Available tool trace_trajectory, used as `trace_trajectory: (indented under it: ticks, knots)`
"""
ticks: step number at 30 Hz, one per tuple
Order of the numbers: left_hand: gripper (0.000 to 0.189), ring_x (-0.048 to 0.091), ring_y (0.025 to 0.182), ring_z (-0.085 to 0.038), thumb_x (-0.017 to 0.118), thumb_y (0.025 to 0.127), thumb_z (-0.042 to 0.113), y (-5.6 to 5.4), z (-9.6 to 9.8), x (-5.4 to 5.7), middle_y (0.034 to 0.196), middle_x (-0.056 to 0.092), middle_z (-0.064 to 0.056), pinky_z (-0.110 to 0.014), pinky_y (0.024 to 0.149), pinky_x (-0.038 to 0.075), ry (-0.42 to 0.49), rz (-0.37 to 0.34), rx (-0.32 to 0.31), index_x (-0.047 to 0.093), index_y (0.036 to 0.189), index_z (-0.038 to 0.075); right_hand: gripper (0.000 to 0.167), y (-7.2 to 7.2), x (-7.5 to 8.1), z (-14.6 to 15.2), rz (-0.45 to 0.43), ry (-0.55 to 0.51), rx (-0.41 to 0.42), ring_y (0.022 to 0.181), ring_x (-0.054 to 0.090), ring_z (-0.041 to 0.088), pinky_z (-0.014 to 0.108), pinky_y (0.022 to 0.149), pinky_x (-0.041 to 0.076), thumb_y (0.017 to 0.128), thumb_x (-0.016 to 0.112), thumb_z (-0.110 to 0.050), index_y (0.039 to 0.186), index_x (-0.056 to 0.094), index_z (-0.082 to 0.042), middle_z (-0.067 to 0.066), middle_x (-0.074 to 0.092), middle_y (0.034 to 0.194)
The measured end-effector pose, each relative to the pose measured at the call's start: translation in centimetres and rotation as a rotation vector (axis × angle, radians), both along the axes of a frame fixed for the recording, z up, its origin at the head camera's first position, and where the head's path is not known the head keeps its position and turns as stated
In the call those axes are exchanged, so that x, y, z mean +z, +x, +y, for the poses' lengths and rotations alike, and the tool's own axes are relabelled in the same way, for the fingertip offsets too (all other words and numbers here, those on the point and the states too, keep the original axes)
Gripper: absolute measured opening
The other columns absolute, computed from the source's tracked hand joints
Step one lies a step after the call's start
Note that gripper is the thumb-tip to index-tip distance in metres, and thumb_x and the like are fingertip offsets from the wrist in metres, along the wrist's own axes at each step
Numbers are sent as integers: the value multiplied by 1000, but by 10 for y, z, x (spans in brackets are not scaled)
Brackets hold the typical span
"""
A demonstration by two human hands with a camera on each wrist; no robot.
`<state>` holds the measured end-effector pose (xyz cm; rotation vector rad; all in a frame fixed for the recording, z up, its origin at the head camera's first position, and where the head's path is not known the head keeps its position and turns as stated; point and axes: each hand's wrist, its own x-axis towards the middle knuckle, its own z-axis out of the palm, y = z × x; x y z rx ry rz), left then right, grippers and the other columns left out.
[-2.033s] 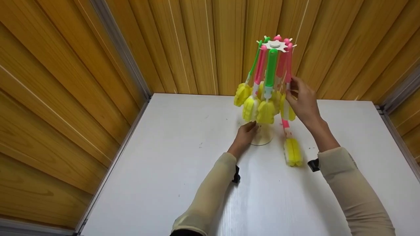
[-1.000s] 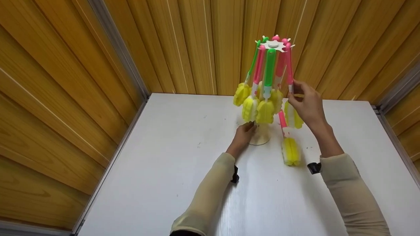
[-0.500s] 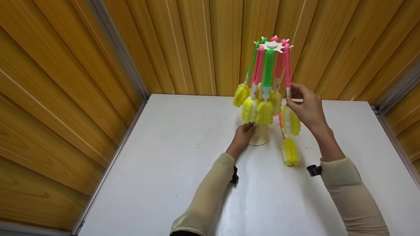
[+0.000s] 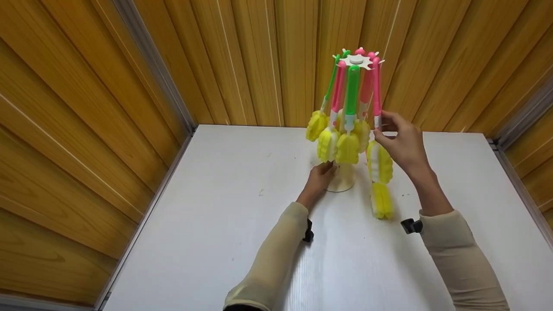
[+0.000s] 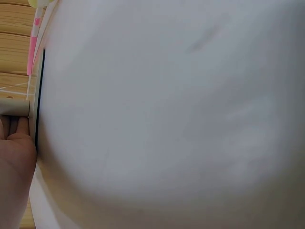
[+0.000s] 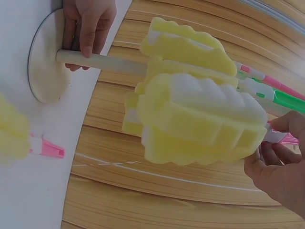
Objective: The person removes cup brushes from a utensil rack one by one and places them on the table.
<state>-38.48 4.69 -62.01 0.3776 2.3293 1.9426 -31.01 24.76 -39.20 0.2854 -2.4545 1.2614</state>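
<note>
two beige sleeves (image 4: 268, 257), creased cloth, came in nearest, from seven and four o'clock on a dial centred on the foot (image 4: 341, 185) of the stand (image 6: 112, 64), with twelve at the far side. two black devices (image 4: 308, 232) sat at the wrists, one on each.

one loose brush (image 4: 382, 202) lay on the white tabletop (image 4: 242, 216) at four o'clock, its foam head yellow and pale, its handle pink and glossy in the right wrist view.

the left hand (image 4: 319, 176), at ten o'clock, gripped the stand's one slim, round, cream post just above the foot, a thin disc with a dark edge.

the right hand (image 4: 406, 144), at two o'clock, pinched the white collar of one pink brush (image 4: 376, 103) between thumb and fingers; its ridged foam head hung straight below, and its top met the three o'clock side of the crown (image 4: 356, 61), flat white plastic with short prongs. seven smooth handle tops ringed the crown: four pink, the pinched one included, and three green. their foam heads (image 4: 348, 149) were scalloped and overlapped, so the rear ones could not be counted.

farthest stood wood-grained panels (image 4: 298, 65), with two grey metal rails (image 4: 157, 69) at ten and two o'clock.
</note>
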Motion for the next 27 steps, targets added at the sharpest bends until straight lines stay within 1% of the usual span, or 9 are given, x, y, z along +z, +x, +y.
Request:
trace_trajectory:
  ticks: [3, 9, 13, 14, 21, 27]
  knots:
    - [37, 58, 121, -3, 56, 106, 27, 0, 0, 0, 136, 64, 7, -24, 99, 50, 8, -2, -1, 62, 140, 14, 46, 2, 2, -1, 5, -2, -5, 108, 65, 29, 12, 79, 53, 96, 68, -10, 141, 58, -4, 18, 68, 122]
    - [37, 56, 123, -1, 55, 107, 28, 2, 0, 1, 138, 62, 8, -24, 100, 48, 5, 1, -12, 61, 141, 15, 46, 6, 6, -2, 4, -5, -18, 109, 65, 28, 16, 83, 54, 97, 68, -12, 141, 58, -5, 17, 68, 125]
    - [38, 55, 126, -2, 53, 108, 28, 2, -1, 2, 140, 61, 9, -24, 103, 47, 0, 10, -21, 59, 143, 17, 46, 8, 8, -1, 7, 1, -33, 109, 65, 28, 16, 82, 54, 97, 68, -13, 141, 58, -5, 16, 68, 125]
    - [38, 55, 126, -3, 53, 108, 29, 3, -1, 2, 140, 61, 9, -24, 104, 46, -4, 11, -21, 59, 144, 17, 46, 8, 8, -1, 7, 2, -37, 109, 65, 28, 16, 82, 54, 97, 68, -13, 141, 58, -5, 16, 68, 125]
    - [44, 53, 131, -9, 54, 107, 32, 6, -2, 4, 144, 59, 0, -25, 103, 47, 12, -41, -5, 56, 145, 11, 47, 12, 10, 0, 18, -3, -55, 109, 65, 28, 12, 79, 53, 97, 67, -12, 142, 57, -4, 15, 67, 126]
    - [43, 53, 131, -9, 54, 107, 31, 5, -1, 4, 144, 59, -1, -25, 103, 47, -28, -24, 9, 58, 144, 11, 47, 14, 10, 2, 26, -5, -58, 107, 64, 27, 12, 79, 53, 96, 68, -10, 141, 58, -4, 15, 67, 125]
